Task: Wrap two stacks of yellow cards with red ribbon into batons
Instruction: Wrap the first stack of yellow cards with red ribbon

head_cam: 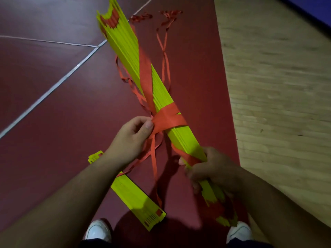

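A long stack of yellow cards (125, 51) runs diagonally from the upper left down to my right hand (211, 169), which grips its lower part over a band of ribbon. Red ribbon (168, 117) is wound several times around the stack's middle. My left hand (132, 136) pinches that ribbon at the left edge of the wrap. Loose ribbon tails hang below the wrap and trail up along the stack. A second stack of yellow cards (136, 197) lies on the floor under my left forearm.
The floor is dark red with white lines (59, 81). A light wooden strip (277, 97) runs along the right. More red ribbon ends (170, 17) lie on the floor at the top. My two white shoes (98, 231) show at the bottom edge.
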Demonstrator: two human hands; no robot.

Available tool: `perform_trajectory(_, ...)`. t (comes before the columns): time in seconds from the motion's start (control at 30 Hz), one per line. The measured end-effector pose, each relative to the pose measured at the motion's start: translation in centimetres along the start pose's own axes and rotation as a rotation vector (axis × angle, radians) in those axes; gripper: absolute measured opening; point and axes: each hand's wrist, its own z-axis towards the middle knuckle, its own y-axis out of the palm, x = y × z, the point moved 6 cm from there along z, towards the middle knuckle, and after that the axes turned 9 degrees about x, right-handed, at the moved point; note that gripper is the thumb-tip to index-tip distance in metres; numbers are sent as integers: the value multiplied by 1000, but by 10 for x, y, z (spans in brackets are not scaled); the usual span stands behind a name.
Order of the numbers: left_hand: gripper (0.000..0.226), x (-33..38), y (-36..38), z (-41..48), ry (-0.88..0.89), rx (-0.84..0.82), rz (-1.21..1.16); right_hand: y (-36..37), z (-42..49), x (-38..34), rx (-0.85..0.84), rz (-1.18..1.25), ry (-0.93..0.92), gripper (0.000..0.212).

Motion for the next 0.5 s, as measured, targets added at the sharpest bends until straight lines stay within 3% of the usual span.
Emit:
perform_trajectory(0.13, 83, -9, 20, -13, -133, -189, -269, 29, -15, 7, -368, 328, 148, 45)
perform_trajectory(0.17, 84, -9, 23, -15, -158, -236, -323, 32, -18, 8, -457, 399, 180, 48)
perform_trajectory(0.23, 66, -4, 28, -17, -181, -292, -408, 32, -19, 10, -609, 512, 218, 49)
perform_trajectory(0.3, 51, 0, 30, -18, -185, -274, -480, 27, -17, 11, -641, 516, 226, 47)
perform_trajectory(0.37, 47, 2, 31, -20, -181, -217, -476, 17, -9, 10, -524, 370, 195, 48)
perform_trajectory(0.5, 26, -4, 18, -18, -212, 71, -269, -24, 11, 2, 133, -332, -27, 63)
